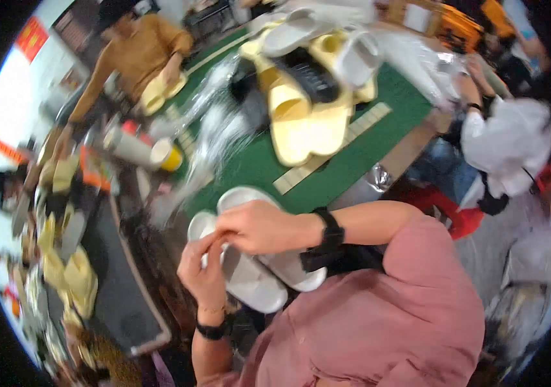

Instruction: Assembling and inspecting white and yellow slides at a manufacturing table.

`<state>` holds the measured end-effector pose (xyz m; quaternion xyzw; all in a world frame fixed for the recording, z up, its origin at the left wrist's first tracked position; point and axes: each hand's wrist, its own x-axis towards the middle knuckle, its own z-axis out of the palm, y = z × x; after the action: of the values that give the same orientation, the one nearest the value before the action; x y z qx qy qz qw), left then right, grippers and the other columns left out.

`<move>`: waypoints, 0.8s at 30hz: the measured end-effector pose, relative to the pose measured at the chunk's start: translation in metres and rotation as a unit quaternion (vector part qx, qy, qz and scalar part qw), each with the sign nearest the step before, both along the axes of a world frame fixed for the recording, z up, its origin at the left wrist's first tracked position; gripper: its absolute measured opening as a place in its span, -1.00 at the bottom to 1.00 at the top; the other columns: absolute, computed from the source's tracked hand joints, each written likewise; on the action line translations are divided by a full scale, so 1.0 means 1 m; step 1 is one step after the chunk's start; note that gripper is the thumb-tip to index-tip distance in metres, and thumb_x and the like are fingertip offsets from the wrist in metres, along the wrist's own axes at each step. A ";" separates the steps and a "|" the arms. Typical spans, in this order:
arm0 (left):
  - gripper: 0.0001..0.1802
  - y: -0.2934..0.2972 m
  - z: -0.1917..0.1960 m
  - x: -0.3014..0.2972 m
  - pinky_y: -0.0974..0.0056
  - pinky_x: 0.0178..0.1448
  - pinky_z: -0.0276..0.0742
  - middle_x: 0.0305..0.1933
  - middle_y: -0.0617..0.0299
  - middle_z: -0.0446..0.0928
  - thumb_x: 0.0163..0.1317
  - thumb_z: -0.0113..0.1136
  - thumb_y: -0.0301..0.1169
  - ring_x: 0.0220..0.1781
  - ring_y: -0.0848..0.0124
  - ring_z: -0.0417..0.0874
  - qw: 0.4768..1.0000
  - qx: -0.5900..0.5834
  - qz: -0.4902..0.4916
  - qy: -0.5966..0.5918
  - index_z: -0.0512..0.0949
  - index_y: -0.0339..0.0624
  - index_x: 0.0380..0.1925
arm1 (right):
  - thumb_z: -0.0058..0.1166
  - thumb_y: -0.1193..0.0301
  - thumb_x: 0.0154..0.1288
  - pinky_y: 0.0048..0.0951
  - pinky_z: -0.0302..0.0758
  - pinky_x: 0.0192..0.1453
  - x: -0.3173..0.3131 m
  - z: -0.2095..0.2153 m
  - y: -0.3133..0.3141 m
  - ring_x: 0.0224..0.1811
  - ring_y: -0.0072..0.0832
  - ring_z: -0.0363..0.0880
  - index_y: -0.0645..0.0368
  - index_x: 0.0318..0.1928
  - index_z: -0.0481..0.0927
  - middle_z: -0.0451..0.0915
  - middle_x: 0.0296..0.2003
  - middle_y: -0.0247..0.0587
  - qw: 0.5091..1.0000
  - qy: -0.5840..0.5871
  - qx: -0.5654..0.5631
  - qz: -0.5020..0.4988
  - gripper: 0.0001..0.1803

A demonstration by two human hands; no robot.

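Note:
A pair of white slide sandals lies in front of me at the near edge of the green table, soles toward my body; one slide (254, 284) is nearer my left arm, the other slide (301, 274) to its right. Over their straps my two hands meet, fingertips touching. My left hand (201, 271) pinches with bent fingers, and my right hand (265, 226) is closed against it from above. Whatever sits between the fingertips is hidden and blurred. Beyond my hands, a pile of pale yellow slides (307, 132) rests on the table, topped by a black slide (304, 74) and a light grey slide (356, 58).
Clear plastic bags (214, 132) lie on the green table (353, 164). To the left runs a dark conveyor belt (120, 277) with yellow slides (72, 280). A person in brown (143, 55) handles yellow slides at far left. Another in white (508, 145) works at the right.

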<state>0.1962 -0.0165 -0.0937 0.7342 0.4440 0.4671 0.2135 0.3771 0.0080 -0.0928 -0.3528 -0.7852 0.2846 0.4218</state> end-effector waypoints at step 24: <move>-0.59 -0.055 -0.056 -0.043 0.12 -0.42 0.50 -0.58 -0.13 0.53 0.29 0.13 -0.27 -0.52 0.00 0.62 0.924 -0.362 0.018 0.122 0.51 -0.39 -0.64 | 0.10 0.43 0.07 -0.26 0.53 -0.24 0.050 -0.040 -0.103 -0.28 -0.21 0.54 0.18 -0.41 0.49 0.51 -0.40 -0.17 0.928 -0.294 -0.062 0.220 -0.90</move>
<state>0.1531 -0.0713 -0.1497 0.6504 0.6183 0.1853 0.4004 0.4271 -0.0953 -0.1324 -0.2641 -0.9129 0.3019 0.0762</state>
